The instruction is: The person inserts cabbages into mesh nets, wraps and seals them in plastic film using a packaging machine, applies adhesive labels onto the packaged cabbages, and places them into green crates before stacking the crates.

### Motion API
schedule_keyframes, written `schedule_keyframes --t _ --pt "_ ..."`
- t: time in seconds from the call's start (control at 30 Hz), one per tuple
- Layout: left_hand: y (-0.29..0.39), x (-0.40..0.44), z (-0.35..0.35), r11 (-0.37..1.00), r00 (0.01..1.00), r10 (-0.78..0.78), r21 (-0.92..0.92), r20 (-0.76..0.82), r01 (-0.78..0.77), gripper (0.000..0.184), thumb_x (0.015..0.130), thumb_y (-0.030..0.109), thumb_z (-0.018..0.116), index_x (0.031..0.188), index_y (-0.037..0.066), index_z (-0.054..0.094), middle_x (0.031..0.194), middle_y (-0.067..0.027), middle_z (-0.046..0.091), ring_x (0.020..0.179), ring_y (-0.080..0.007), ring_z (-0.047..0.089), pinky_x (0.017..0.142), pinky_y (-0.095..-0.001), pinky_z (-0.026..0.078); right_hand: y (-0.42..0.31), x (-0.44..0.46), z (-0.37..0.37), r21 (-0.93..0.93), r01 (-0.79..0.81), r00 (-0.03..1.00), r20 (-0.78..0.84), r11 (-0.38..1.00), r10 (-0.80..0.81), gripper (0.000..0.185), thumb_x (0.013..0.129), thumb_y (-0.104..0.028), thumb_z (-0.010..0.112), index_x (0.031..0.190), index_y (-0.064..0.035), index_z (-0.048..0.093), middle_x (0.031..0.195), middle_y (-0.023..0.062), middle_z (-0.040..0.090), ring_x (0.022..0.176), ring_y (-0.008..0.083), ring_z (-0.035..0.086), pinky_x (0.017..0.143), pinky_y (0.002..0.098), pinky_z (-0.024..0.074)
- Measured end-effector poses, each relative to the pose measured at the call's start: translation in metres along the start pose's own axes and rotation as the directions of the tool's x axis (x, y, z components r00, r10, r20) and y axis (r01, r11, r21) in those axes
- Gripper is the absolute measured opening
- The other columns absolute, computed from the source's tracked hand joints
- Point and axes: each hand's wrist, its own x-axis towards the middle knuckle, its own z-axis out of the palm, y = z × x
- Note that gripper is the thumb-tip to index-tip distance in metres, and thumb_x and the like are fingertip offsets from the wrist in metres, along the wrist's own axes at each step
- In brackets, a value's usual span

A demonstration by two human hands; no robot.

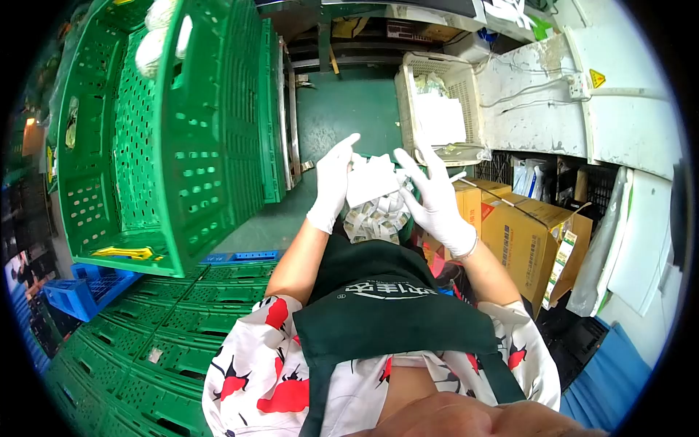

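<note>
Both my hands wear white gloves. My left hand (333,182) grips the left edge of a flat white piece (373,182), which looks like folded paper or a pad; its exact kind is unclear. My right hand (435,197) is beside its right edge, fingers spread apart, holding nothing that I can make out. Just below the white piece, close to my apron (393,280), sits a heap of small packets or labels with white strips (375,221). What holds the heap is mostly hidden.
A large green crate (211,146) with white bundles stands at left, above stacked green crates (167,320). Ahead right is a cream basket (404,95) holding white sheets (439,120). Cardboard boxes (520,240) stand at right beside a white wall (539,109).
</note>
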Motion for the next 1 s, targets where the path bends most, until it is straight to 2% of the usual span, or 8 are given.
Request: schedule_keyframes --t 0.17,0.3,0.33,0.47,0.6,0.7,0.9,1.0 --pt "0.055 0.018 -0.054 0.99 0.965 0.017 0.128 0.261 -0.052 0.035 0.103 0.018 0.049 0.132 0.002 0.061 0.09 -0.0007 0.07 0.074 -0.0053 0.053 0.07 -0.0202 0.045 -0.065 0.078 0.007 -0.175 0.432 0.893 0.22 0.885 -0.393 0.03 0.074 -0.011 0.074 0.103 -0.0089 0.066 0.131 0.0126 0.058 0.13 0.0344 0.048 0.114 0.0454 0.0334" --pt "0.061 0.009 -0.058 0.957 0.96 0.259 0.111 0.102 -0.27 0.038 0.104 0.022 0.047 0.134 0.001 0.058 0.116 -0.0103 0.068 0.1 -0.013 0.063 0.08 -0.0241 0.05 -0.071 0.106 0.0 -0.137 0.273 0.944 0.228 0.952 -0.238 0.018 0.077 -0.015 0.074 0.09 -0.0062 0.065 0.103 0.0097 0.065 0.104 0.0301 0.06 0.103 0.0419 0.0424" --pt "0.081 -0.003 -0.062 0.955 0.961 0.254 0.13 0.11 -0.267 0.041 0.102 0.019 0.052 0.137 -0.003 0.054 0.124 -0.0147 0.065 0.114 -0.0192 0.061 0.102 -0.0329 0.044 -0.089 0.117 -0.011 -0.117 0.158 0.962 0.244 0.981 -0.126 0.019 0.082 -0.022 0.073 0.088 -0.0058 0.065 0.087 0.0101 0.063 0.087 0.0292 0.059 0.086 0.0408 0.0473" --pt "0.108 -0.031 -0.069 0.741 0.853 0.444 0.423 0.273 -0.521 0.05 0.084 0.018 0.072 0.13 0.001 0.06 0.119 -0.0174 0.066 0.108 -0.0261 0.065 0.093 -0.0345 0.05 -0.101 0.143 -0.015 -0.116 0.194 0.959 0.234 0.974 -0.163 0.026 0.089 -0.03 0.069 0.083 -0.0057 0.064 0.077 0.0109 0.056 0.081 0.0295 0.057 0.077 0.0416 0.046" --pt "0.101 -0.029 -0.058 0.799 0.892 0.41 0.396 0.192 -0.452 0.017 0.09 0.01 0.067 0.098 -0.004 0.068 0.087 -0.0154 0.07 0.077 -0.022 0.069 0.072 -0.0308 0.052 -0.114 0.164 -0.017 -0.17 0.07 0.963 0.268 0.983 -0.022 0.022 0.089 -0.026 0.068 0.099 -0.0065 0.068 0.09 0.012 0.061 0.094 0.0305 0.059 0.084 0.0414 0.0474" --pt "0.096 -0.018 -0.064 0.943 0.953 0.271 0.164 0.132 -0.291 0.016 0.091 0.01 0.066 0.098 -0.005 0.068 0.086 -0.0121 0.07 0.077 -0.015 0.066 0.071 -0.0282 0.051 -0.097 0.184 -0.003 -0.366 0.358 0.868 -0.21 0.859 -0.451 0.03 0.084 -0.016 0.073 0.112 -0.0065 0.067 0.115 0.0115 0.065 0.111 0.0308 0.059 0.096 0.0395 0.0472" --pt "0.11 0.004 -0.066 0.916 0.956 0.294 0.289 -0.005 -0.28 0.021 0.092 0.01 0.066 0.108 -0.004 0.068 0.093 -0.0065 0.071 0.087 -0.0099 0.064 0.08 -0.0248 0.051 -0.077 0.192 0.004 -0.097 0.582 0.812 0.13 0.807 -0.569 0.032 0.081 -0.021 0.075 0.111 -0.0087 0.068 0.12 0.0099 0.065 0.122 0.0299 0.056 0.108 0.046 0.0401" --pt "0.113 0.028 -0.044 0.825 0.88 0.433 0.478 -0.193 -0.301 0.02 0.091 0.011 0.067 0.107 -0.001 0.069 0.092 -0.0087 0.07 0.084 -0.0107 0.065 0.078 -0.025 0.051 -0.005 0.224 0.039 0.282 0.328 0.895 0.211 0.901 -0.392 0.017 0.084 -0.02 0.072 0.098 -0.0105 0.072 0.101 0.0089 0.068 0.105 0.0288 0.061 0.1 0.0416 0.0448"
